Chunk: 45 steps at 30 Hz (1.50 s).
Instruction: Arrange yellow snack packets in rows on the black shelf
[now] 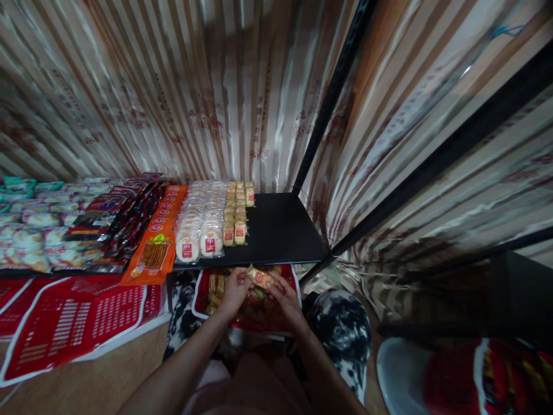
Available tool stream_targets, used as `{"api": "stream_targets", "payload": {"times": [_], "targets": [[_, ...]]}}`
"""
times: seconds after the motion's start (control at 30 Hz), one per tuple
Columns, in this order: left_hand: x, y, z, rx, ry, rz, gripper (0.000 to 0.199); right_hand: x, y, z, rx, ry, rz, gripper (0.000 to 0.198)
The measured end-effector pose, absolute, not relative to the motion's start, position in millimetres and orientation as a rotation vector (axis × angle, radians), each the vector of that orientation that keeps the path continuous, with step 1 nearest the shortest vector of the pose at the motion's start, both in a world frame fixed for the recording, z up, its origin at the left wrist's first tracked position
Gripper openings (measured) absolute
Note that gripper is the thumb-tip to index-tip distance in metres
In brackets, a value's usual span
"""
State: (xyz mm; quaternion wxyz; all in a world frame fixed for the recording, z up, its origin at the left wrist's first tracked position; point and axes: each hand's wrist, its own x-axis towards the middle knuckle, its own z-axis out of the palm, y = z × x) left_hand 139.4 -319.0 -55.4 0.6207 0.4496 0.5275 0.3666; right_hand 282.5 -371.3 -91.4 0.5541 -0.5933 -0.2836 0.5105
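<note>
Between both hands is a small wrapped snack pack [260,278] with an orange label, held above a red basket [296,288] on the lap. My left hand [237,288] pinches its left end; my right hand [285,295] grips the right end. More wrapped packs [216,285] lie in the basket, partly hidden by my hands. On the black shelf [280,230] just ahead stand rows of similar yellow packs [235,213]. Left of them are round white crackers [199,230] in clear wrapping.
An orange snack bag [155,248] and dark red packets [125,213] lie farther left, beside white packets [38,230]. Red baskets [82,317] rest below the shelf. Black frame posts [330,98] and striped curtains [242,86] enclose the shelf. At lower right is a white stool-like object [400,374].
</note>
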Motion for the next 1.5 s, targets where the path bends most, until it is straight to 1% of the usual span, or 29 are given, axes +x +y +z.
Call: {"api": "stream_targets", "payload": {"times": [0.2, 0.37, 0.5, 0.7, 0.93, 1.03, 1.13, 1.23, 1.3, 1.43, 1.5], "targets": [[132.4, -324.7, -58.9, 0.981, 1.229, 0.828, 0.024, 278.9, -370.1, -89.1, -1.404, -0.630, 1.183, 0.056], [130.2, -330.2, -55.8, 0.926, 1.154, 0.802, 0.041, 277.7, -366.6, -76.1, -1.376, -0.625, 1.167, 0.054], [133.3, -333.2, -55.0, 0.863, 1.060, 0.749, 0.044, 277.2, -360.0, -65.6, -1.273, -0.597, 1.181, 0.058], [147.2, -337.9, -50.5, 0.724, 0.980, 0.834, 0.061, 270.5, -354.1, -50.1, -1.267, -0.629, 1.166, 0.044], [166.9, -327.5, -38.1, 0.773, 0.961, 0.857, 0.052, 275.7, -339.4, -39.5, -1.315, -0.740, 1.088, 0.035], [173.6, -318.7, -41.4, 0.877, 1.117, 0.879, 0.049, 291.3, -317.5, -33.8, -1.327, -0.744, 1.061, 0.040], [179.6, -312.2, -41.7, 0.981, 1.270, 0.945, 0.040, 306.2, -290.0, -26.1, -1.358, -0.741, 0.984, 0.045], [189.1, -304.3, -33.1, 1.053, 1.247, 0.941, 0.031, 315.6, -261.2, -22.8, -1.368, -0.786, 0.904, 0.045], [197.9, -294.5, -25.1, 1.062, 1.195, 0.930, 0.033, 319.0, -241.9, -24.6, -1.360, -0.826, 0.888, 0.044], [216.1, -263.9, -16.2, 0.973, 1.110, 0.966, 0.048, 323.4, -203.7, -33.1, -1.390, -0.902, 0.833, 0.038], [222.9, -247.7, -16.8, 0.940, 1.051, 1.001, 0.052, 325.5, -186.0, -37.1, -1.424, -0.954, 0.793, 0.035]]}}
